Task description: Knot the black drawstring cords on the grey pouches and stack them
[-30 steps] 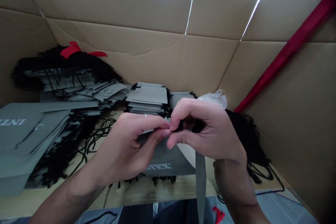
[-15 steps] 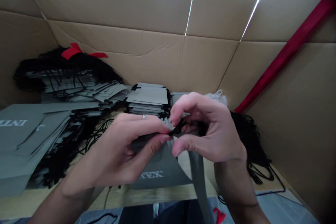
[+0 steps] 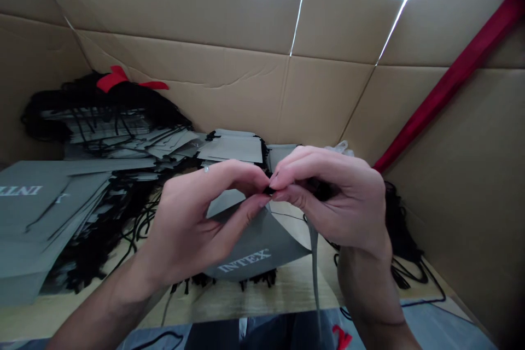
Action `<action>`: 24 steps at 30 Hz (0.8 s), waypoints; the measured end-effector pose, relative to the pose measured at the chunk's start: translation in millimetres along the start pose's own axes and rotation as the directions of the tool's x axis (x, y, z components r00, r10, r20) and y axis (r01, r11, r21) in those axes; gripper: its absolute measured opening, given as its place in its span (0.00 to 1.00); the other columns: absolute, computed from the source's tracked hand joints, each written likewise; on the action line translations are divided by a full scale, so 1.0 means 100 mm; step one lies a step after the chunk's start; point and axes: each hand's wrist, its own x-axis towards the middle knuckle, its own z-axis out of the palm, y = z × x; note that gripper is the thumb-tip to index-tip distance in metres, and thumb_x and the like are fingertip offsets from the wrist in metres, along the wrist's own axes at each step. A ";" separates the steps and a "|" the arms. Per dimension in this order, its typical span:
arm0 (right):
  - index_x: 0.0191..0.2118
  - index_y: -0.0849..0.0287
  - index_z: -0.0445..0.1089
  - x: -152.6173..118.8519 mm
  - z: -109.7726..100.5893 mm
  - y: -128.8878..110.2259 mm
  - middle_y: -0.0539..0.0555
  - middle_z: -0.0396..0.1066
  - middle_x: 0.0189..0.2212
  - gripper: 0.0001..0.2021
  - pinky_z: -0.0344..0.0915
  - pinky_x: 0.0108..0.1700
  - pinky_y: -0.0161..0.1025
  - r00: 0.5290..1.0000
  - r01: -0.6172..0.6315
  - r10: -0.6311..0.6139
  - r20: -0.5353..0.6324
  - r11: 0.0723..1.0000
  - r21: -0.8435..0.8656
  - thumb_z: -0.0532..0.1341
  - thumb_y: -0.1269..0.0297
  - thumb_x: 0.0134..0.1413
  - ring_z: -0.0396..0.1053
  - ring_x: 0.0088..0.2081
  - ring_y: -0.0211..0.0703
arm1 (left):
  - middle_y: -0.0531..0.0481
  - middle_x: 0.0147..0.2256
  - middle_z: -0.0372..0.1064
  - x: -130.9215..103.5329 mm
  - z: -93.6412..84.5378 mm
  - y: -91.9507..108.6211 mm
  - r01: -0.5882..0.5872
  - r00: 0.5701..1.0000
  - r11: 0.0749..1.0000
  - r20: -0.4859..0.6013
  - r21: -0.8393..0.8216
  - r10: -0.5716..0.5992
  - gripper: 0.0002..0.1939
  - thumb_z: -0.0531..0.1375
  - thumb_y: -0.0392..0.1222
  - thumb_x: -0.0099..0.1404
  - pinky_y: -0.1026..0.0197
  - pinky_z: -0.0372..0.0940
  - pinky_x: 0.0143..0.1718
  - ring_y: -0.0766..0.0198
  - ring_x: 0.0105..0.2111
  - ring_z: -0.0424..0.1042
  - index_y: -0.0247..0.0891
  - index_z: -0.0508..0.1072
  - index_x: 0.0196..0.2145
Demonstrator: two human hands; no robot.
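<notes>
Both hands meet over the middle of the table. My left hand [image 3: 205, 219] pinches a black cord [image 3: 269, 190] between thumb and index finger, at the upper corner of a grey bag [image 3: 250, 249] printed INTEX. My right hand [image 3: 334, 194] has its thumb and fingertips closed on the same cord, touching the left fingertips; more black material shows inside its curled fingers. The bag hangs tilted below the hands. A narrow grey strip [image 3: 315, 268] hangs down beneath my right hand.
Grey bags [image 3: 24, 229] with black cords are piled at the left. Behind the hands stands a neat stack [image 3: 232, 149]. Black cords [image 3: 400, 224] lie at the right, below a red strap [image 3: 447, 82]. Cardboard walls [image 3: 184, 71] enclose the table [image 3: 229, 306].
My right hand's fingers have closed to a pinch and met the left fingertips. The bag has shifted slightly right and up, showing its full lettering. The grey strip now hangs edge-on.
</notes>
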 end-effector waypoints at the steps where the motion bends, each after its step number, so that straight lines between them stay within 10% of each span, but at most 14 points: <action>1: 0.45 0.55 0.83 0.00 0.01 0.00 0.50 0.85 0.40 0.12 0.76 0.38 0.37 1.000 -0.012 0.012 -0.014 1.000 -0.004 0.76 0.80 0.63 0.81 0.39 0.40 | 0.54 0.45 0.86 -0.01 0.01 -0.01 -0.009 1.000 1.000 -0.028 -0.019 0.009 0.14 0.71 0.31 0.75 0.63 0.79 0.45 0.65 0.42 0.86 0.45 0.81 0.53; 14: 0.44 0.57 0.81 -0.01 0.07 -0.16 0.49 0.85 0.38 0.09 0.80 0.43 0.36 0.997 0.029 -0.046 -0.058 0.965 -0.260 0.72 0.79 0.64 0.79 0.37 0.36 | 0.60 0.40 0.87 -0.03 0.05 0.01 -0.070 0.986 0.988 -0.143 0.135 0.089 0.13 0.71 0.30 0.72 0.62 0.80 0.40 0.69 0.35 0.84 0.48 0.81 0.48; 24: 0.42 0.49 0.78 -0.02 0.03 -0.15 0.48 0.81 0.35 0.11 0.79 0.39 0.42 1.000 -0.010 0.012 0.006 0.968 -0.249 0.70 0.76 0.63 0.75 0.33 0.40 | 0.55 0.45 0.88 -0.04 -0.04 -0.02 -0.224 0.973 0.930 0.018 0.291 0.229 0.14 0.65 0.28 0.79 0.64 0.84 0.44 0.65 0.38 0.87 0.48 0.80 0.52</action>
